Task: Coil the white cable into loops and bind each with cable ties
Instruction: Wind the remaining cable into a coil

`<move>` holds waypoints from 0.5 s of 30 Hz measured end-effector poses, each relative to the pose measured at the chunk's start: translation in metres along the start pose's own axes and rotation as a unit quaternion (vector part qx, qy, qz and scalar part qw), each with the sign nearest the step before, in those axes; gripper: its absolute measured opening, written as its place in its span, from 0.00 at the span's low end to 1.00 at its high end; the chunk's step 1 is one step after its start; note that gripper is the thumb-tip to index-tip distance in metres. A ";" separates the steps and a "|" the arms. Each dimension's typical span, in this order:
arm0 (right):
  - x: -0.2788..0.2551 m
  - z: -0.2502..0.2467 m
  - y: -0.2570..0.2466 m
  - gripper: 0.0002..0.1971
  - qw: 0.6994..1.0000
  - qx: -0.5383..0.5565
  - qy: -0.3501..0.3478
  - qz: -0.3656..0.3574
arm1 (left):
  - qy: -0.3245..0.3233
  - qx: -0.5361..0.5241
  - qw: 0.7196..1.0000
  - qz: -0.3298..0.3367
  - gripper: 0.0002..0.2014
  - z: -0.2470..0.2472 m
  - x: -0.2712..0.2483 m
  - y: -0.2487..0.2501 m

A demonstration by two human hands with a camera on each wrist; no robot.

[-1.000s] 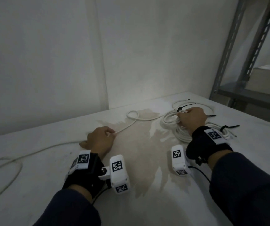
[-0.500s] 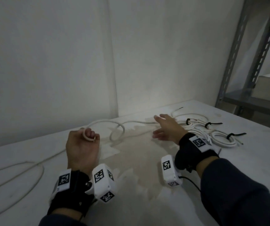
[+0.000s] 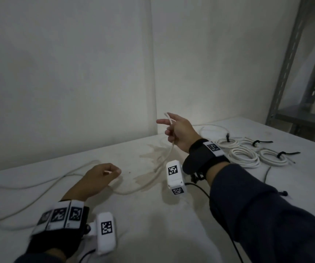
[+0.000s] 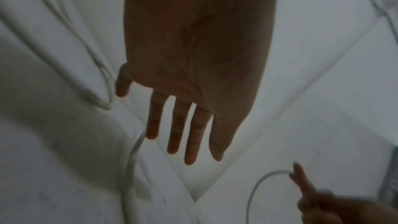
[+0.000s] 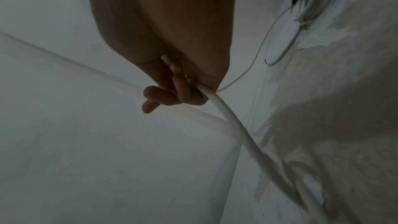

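Note:
My right hand [image 3: 172,128] is raised above the table and pinches the white cable [image 3: 169,152] near its end, whose tip pokes up past the fingers. The right wrist view shows the fingers [image 5: 183,91] curled round the cable [image 5: 234,125]. From there it drops to the table [image 3: 153,221] and runs left in loose curves. My left hand [image 3: 105,175] hovers low over that slack; in the left wrist view its fingers [image 4: 191,135] are straight and hold nothing, with the cable [image 4: 131,168] beside them.
Three coiled white bundles [image 3: 245,156] with black cable ties [image 3: 263,142] lie on the table's right side. A grey metal shelf rack [image 3: 286,76] stands at the far right. White walls meet in a corner behind the table.
The left hand has let go of the cable it held up and dropped towards the table. The right hand, flat and empty before, now holds the cable end in the air.

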State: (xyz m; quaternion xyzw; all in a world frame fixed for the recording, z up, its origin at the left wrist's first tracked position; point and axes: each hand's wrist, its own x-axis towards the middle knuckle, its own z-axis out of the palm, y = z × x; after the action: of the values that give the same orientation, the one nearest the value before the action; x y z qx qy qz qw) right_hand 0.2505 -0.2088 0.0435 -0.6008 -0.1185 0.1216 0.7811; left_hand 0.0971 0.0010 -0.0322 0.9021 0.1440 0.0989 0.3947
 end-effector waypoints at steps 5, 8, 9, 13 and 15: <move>-0.038 0.021 -0.002 0.24 0.985 0.122 -0.117 -0.024 | -0.051 -0.037 0.998 0.031 0.20 0.014 -0.020 0.055; -0.060 0.034 0.001 0.24 0.969 0.124 -0.212 0.001 | -0.126 -0.178 0.973 0.079 0.20 0.034 -0.029 0.084; -0.065 0.036 0.003 0.24 0.968 0.119 -0.221 0.003 | -0.133 -0.194 0.968 0.093 0.17 0.039 -0.031 0.086; -0.079 0.027 0.004 0.20 0.967 0.162 -0.197 0.028 | -0.071 -0.171 0.972 0.145 0.08 0.045 -0.049 0.087; -0.084 0.016 0.003 0.11 0.961 0.222 -0.151 0.071 | -0.039 -0.111 0.981 0.157 0.13 0.037 -0.059 0.078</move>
State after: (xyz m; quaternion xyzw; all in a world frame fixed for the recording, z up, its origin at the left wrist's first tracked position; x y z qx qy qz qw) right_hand 0.1658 -0.2210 0.0414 -0.3936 -0.1617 0.2893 0.8575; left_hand 0.0667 -0.0945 -0.0033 0.8670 -0.0268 0.1400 0.4774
